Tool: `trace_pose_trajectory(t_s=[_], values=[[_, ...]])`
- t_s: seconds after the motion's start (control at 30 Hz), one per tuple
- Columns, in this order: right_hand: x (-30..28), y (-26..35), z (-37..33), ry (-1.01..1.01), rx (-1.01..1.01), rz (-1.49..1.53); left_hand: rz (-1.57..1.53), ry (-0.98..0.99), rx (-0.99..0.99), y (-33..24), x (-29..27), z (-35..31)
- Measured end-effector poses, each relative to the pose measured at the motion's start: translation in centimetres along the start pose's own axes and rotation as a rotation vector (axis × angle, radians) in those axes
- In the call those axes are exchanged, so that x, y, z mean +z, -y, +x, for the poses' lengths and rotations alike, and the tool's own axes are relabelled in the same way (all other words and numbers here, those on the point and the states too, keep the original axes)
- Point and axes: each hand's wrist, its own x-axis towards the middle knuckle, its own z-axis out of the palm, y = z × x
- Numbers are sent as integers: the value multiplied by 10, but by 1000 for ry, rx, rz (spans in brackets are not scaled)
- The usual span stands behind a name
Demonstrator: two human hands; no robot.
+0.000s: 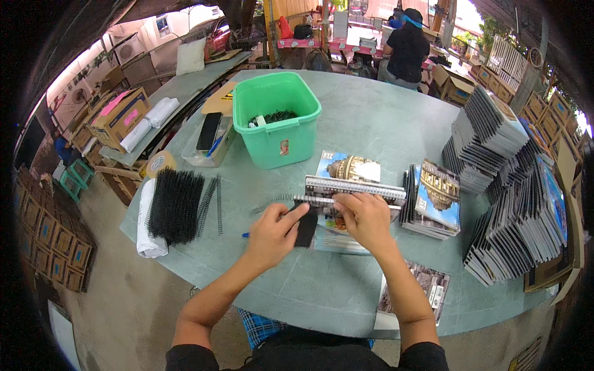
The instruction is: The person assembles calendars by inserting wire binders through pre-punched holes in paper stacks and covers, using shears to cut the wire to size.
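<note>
Left hand (272, 234): is pinching a flat black sheet (306, 227).
Right hand (366, 216): is gripping the ridged edge of a spiral notebook (320, 200).
Spiral notebook: is spanning between both hands.

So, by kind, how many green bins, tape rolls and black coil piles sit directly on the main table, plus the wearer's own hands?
Green bin: 1
Tape roll: 1
Black coil pile: 1
Left hand and right hand: 2
Total: 5

Left fingers (293, 220), right fingers (357, 206) curled; forearms (218, 294) converging.
</note>
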Motion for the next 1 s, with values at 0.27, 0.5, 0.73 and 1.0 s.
trace_pose_trajectory(t_s=[0.27, 0.5, 0.73, 1.0], values=[[-19, -5, 4, 52, 51, 50, 43, 545, 114, 2, 14, -9], [-71, -155, -34, 78, 483, -272, -270, 314, -99, -6, 20, -9], [-70, -162, -98, 364, 426, -202, -297, 406, -135, 1, 27, -22], [-78, -109, -84, -133, 275, -106, -246, 436, -144, 13, 31, -40]])
